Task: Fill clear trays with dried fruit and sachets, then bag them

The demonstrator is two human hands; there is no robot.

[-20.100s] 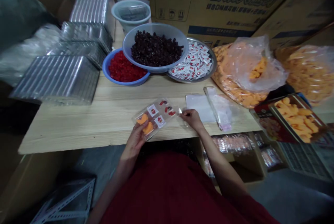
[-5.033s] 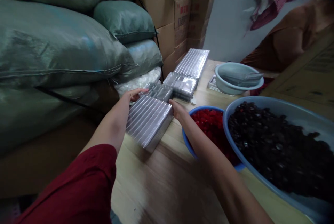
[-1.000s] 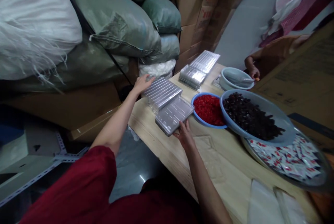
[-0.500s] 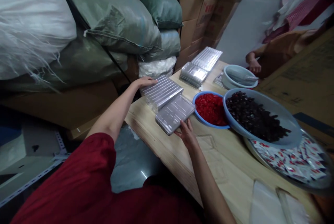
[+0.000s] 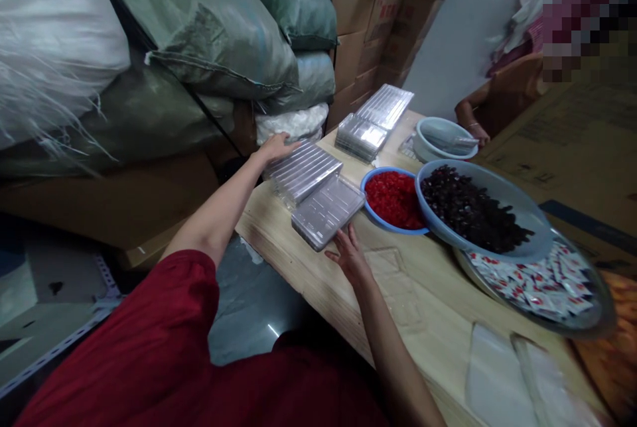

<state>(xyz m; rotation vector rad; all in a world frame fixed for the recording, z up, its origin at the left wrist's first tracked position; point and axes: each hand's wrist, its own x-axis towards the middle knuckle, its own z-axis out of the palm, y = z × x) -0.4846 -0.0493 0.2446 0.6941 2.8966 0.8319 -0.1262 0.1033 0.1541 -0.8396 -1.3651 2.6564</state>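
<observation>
A near stack of clear plastic trays (image 5: 327,210) lies on the wooden table (image 5: 398,294), and my right hand (image 5: 348,256) rests just below its near corner, fingers spread and touching its edge. My left hand (image 5: 275,146) lies flat with fingers stretched on the far end of a second, ribbed tray stack (image 5: 304,170) at the table's left edge. Neither hand grips anything.
A blue bowl of red pieces (image 5: 393,199), a bowl of dark fruit (image 5: 472,211) and a metal dish of sachets (image 5: 542,281) stand to the right. More tray stacks (image 5: 373,119) and a pale basin (image 5: 442,138) sit behind. Sacks (image 5: 209,49) pile on the left. Another person's arm (image 5: 472,119) reaches in.
My right hand has slipped back from the near tray stack, fingers now spread beside its corner. The view shifted slightly; my left hand stays on the ribbed stack.
</observation>
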